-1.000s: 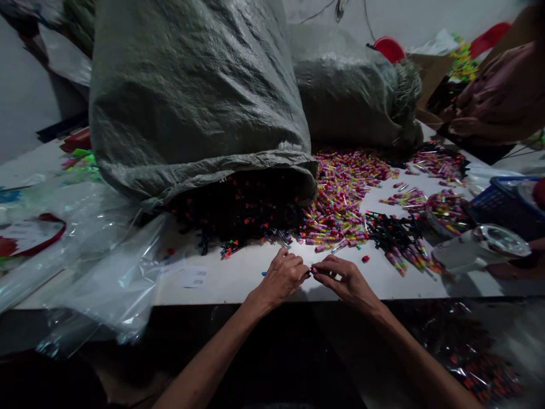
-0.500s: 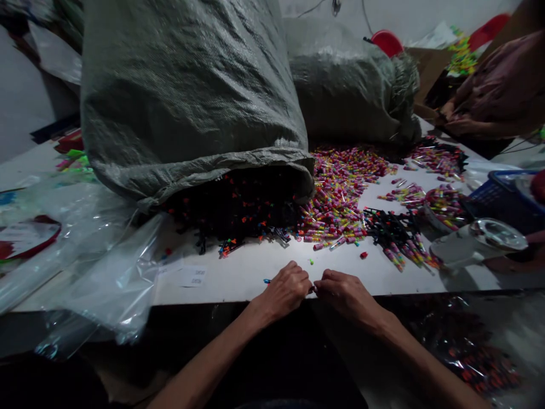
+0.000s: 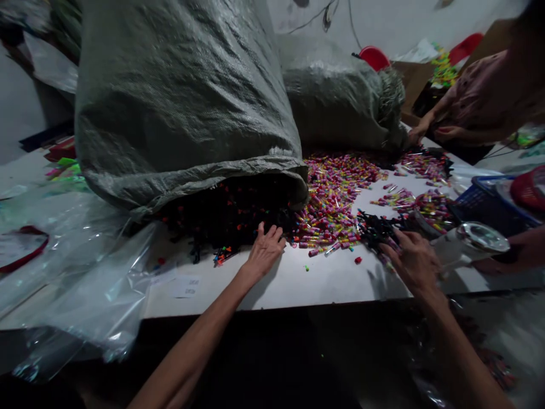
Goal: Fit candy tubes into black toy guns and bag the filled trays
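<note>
While holding left hand (image 3: 266, 251), fingers loosely parted and visibly unladen, by the near edge of black plastic parts (image 3: 221, 218) heaped straight ahead at the woven sack (image 3: 191, 108) mouth, note right hand (image 3: 414, 262), half-curled at another black pile (image 3: 374, 226); cannot tell its grasp.

The top of the big grey-green sack (image 3: 187, 96) runs out of sight above, and its mouth is so dark that the black pieces (image 3: 238, 218) inside melt into one mass. I can't tell whether the fingers of the left hand (image 3: 266, 251) touch any; the right hand (image 3: 416, 261) hides what its own meet. Print on the paper slip (image 3: 185, 287) is too small to read, a green bit (image 3: 307, 268) too tiny to name. Someone else's arm (image 3: 522, 250) is cut off rightward.
</note>
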The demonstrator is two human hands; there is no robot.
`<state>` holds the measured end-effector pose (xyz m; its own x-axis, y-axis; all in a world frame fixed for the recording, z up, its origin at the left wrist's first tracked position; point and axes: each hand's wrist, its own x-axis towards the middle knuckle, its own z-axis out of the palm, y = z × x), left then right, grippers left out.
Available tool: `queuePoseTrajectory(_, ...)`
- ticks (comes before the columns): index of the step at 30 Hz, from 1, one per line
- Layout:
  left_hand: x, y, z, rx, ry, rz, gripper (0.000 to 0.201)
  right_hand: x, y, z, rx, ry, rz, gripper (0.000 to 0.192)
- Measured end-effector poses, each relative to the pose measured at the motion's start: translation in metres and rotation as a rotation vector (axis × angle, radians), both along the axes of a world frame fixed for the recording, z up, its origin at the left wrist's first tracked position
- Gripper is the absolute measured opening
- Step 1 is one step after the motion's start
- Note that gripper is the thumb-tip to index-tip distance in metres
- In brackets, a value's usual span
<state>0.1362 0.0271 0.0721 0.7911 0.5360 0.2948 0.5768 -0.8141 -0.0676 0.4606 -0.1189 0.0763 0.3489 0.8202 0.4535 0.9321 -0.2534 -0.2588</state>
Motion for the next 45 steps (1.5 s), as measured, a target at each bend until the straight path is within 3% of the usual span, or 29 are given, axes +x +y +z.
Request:
queuePoseTrajectory(2, -0.004, 0.012, -0.009, 0.047, 0.021, -0.032, 0.016, -0.015, 0.011, 0.000, 0.006, -0.028, 0.044, 0.039)
queuePoseTrajectory(4, -0.005, 0.015, -0.012, 0.071, -0.018, -0.093, 0.016, -0.052, 0.026, -0.003, -0.081, -0.001, 0.236, 0.027)
queuePoseTrajectory(7, -0.002, 0.005, -0.005, 0.042, -0.124, -0.178, 0.022, -0.109, 0.052, -0.012, -0.295, -0.117, 0.471, 0.021)
queuePoseTrajectory(10, 0.000, -0.015, 0.004, -0.083, -0.253, -0.181, 0.023, -0.133, 0.068, -0.018, -0.375, -0.195, 0.517, 0.022)
queuePoseTrajectory(14, -0.001, -0.034, 0.010, -0.394, -0.495, -0.036, 0.020, -0.131, 0.066, -0.017, -0.285, -0.030, 0.507, 0.019)
queuePoseTrajectory(18, -0.003, -0.041, 0.016, -0.904, -0.678, 0.110, 0.025, -0.139, 0.048, 0.002, -0.114, 0.536, 0.533, 0.016)
queuePoseTrajectory(22, -0.003, -0.051, 0.027, -1.369, -0.723, 0.198, 0.020, -0.153, 0.032, 0.026, -0.164, 0.996, 0.634, 0.023)
queuePoseTrajectory(26, -0.002, -0.062, 0.036, -1.606, -0.713, 0.240, 0.016, -0.154, 0.024, 0.034, -0.220, 1.086, 0.700, 0.026)
queuePoseTrajectory(36, 0.000, -0.064, 0.037, -1.796, -0.547, 0.198, 0.018, -0.143, 0.013, 0.037, -0.308, 1.145, 0.800, 0.024)
queuePoseTrajectory(45, 0.001, -0.065, 0.032, -1.848, -0.477, 0.115, 0.022, -0.138, 0.007, 0.027, -0.299, 1.241, 0.774, 0.023)
